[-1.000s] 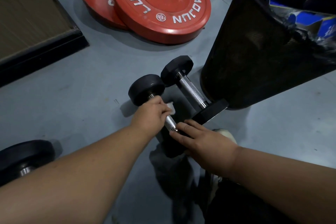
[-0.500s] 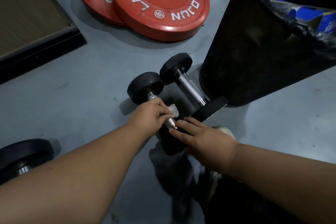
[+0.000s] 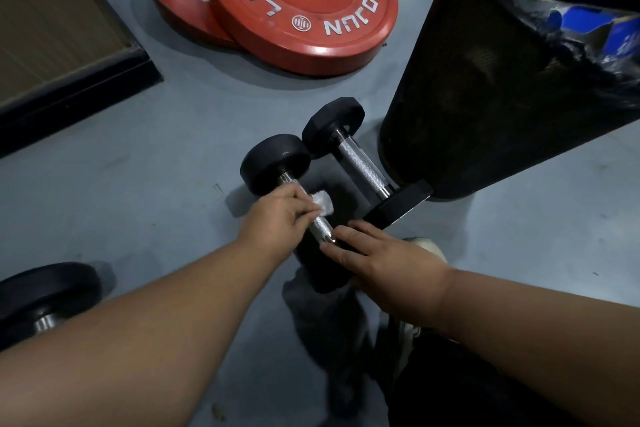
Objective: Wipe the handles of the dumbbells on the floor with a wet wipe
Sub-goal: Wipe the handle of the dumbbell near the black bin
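Observation:
Two black dumbbells lie side by side on the grey floor. My left hand [image 3: 277, 215] holds a white wet wipe [image 3: 322, 203] wrapped against the steel handle of the nearer dumbbell [image 3: 275, 163]. My right hand [image 3: 374, 256] rests with straight fingers on that dumbbell's near head, fingertips at the handle's end. The second dumbbell [image 3: 360, 163] lies just to the right, its knurled handle bare and its far end against the bin.
A tall black mesh bin [image 3: 485, 97] with a black liner stands right of the dumbbells. Two red weight plates [image 3: 301, 3] lie at the back. A dark-edged platform [image 3: 52, 45] is at left. Another dumbbell [image 3: 41, 298] lies at the lower left.
My left hand with the wipe has slid slightly along the handle toward the far head. The right hand stays on the near head. The view has shifted a little.

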A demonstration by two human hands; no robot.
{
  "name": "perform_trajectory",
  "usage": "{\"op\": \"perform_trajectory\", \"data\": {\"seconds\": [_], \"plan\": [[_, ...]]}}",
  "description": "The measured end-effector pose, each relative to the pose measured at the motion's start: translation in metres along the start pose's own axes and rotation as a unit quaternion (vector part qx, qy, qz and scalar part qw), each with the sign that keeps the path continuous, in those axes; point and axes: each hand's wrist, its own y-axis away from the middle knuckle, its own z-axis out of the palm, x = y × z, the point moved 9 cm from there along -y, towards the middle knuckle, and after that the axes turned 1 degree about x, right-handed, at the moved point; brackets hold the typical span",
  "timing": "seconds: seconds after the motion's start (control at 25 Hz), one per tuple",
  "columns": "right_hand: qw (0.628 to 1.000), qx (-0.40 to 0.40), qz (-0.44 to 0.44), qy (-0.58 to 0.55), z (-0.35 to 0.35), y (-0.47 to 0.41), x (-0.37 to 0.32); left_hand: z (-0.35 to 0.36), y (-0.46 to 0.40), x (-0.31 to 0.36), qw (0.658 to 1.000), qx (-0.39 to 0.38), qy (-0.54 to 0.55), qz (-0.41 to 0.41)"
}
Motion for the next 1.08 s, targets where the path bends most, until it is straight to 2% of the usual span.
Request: {"op": "perform_trajectory", "data": {"seconds": [0.12,0.24,0.32,0.52,0.8,0.88,0.96,1.08], "plan": [[1.0,0.002,-0.008,-0.012,0.0,-0.001,0.0,0.024,0.019,0.017,0.995,-0.087,0.005,0.05],[1.0,0.0,-0.019,-0.02,-0.002,-0.004,-0.003,0.028,0.019,0.017,0.99,-0.117,-0.002,0.073],[1.0,0.005,-0.013,-0.017,-0.003,-0.003,-0.002,0.024,0.013,0.011,0.992,-0.104,0.005,0.066],[1.0,0.002,-0.008,-0.014,-0.002,-0.002,-0.002,0.001,-0.008,-0.007,0.999,0.007,0.036,-0.012],[1.0,0.013,-0.003,-0.003,-0.006,-0.002,-0.002,-0.016,-0.015,-0.018,0.995,0.07,0.035,-0.056],[1.0,0.011,-0.006,-0.002,-0.005,-0.002,-0.002,-0.001,0.001,-0.006,0.998,0.052,0.027,-0.027],[1.0,0.01,-0.008,-0.005,-0.006,-0.003,-0.001,0.02,0.017,0.004,0.999,0.0,0.041,0.008],[1.0,-0.001,-0.007,-0.018,-0.006,-0.003,-0.002,0.029,0.023,0.007,0.998,-0.036,0.055,0.019]]}}
